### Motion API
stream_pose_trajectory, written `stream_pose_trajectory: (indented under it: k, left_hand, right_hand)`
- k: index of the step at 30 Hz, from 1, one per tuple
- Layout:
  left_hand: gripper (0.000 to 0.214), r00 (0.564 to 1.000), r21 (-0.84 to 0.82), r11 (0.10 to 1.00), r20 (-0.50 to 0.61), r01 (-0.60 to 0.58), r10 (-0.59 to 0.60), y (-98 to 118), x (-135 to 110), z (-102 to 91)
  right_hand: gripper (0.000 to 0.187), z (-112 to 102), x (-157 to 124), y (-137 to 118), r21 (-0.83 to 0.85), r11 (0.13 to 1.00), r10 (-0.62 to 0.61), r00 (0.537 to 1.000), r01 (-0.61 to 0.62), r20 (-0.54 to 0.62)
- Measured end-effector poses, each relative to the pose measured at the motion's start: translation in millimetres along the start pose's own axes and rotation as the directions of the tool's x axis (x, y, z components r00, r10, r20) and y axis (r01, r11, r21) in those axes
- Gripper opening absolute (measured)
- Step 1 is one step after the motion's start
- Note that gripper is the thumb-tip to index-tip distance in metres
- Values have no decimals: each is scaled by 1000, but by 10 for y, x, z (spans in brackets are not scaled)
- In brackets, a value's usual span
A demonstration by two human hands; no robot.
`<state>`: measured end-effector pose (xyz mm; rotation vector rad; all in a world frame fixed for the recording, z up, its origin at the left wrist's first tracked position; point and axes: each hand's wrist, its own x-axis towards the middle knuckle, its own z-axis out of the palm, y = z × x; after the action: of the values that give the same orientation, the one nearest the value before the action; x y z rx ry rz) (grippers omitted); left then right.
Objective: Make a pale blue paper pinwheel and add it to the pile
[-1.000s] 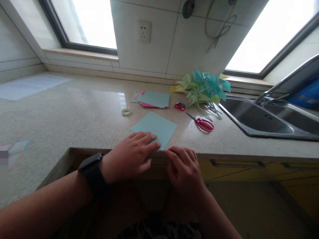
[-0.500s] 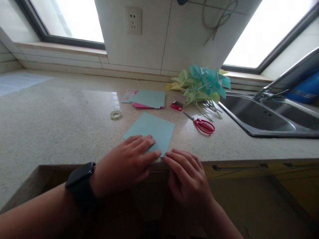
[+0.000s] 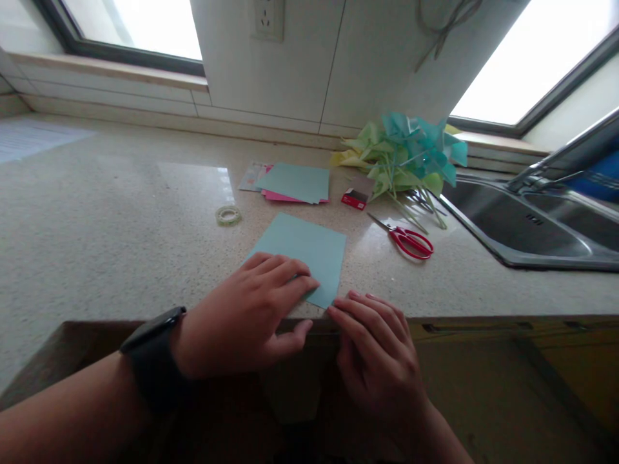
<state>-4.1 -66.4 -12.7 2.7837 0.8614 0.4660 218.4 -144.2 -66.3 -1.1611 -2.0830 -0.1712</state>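
A pale blue square sheet of paper (image 3: 307, 238) lies turned at an angle on the counter, its near corner at the front edge. My left hand (image 3: 261, 303) rests palm down over its left side, fingers stretched out and the thumb spread below the counter edge. At the near corner, my right hand (image 3: 380, 341) touches the paper with its fingertips; the fingers lie extended side by side, and the thumb is low and partly hidden. Red-handled scissors (image 3: 409, 241) lie to the right of the sheet, and a roll of tape (image 3: 228, 216) lies to its left.
Behind the sheet is a stack of blue and pink paper (image 3: 297, 182) beside a small red box (image 3: 355, 198). Yellow, green and teal paper pinwheels (image 3: 406, 151) are piled at the back. A steel sink (image 3: 522, 225) is at the right; printed paper (image 3: 39, 138) lies far left.
My left thumb has swung away from the paper's near corner, down below the counter edge. My right fingertips stay at that corner. The whole view has shifted slightly.
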Motion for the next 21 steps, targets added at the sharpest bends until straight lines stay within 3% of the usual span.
stream_pose_trajectory:
  k: [5, 10, 21]
  left_hand:
    - [27, 994, -67, 993, -39, 96, -98, -40, 17, -10]
    - [24, 990, -41, 993, -82, 112, -115, -63, 4, 45]
    - [36, 996, -50, 995, -7, 88, -89, -64, 24, 34]
  right_hand:
    - [41, -9, -1, -1, 5, 1000, -11, 1000, 11, -2]
    - [42, -14, 5, -10, 9, 1000, -3, 1000, 3, -2]
    - [44, 10, -14, -21, -13, 1000, 12, 1000, -12, -13]
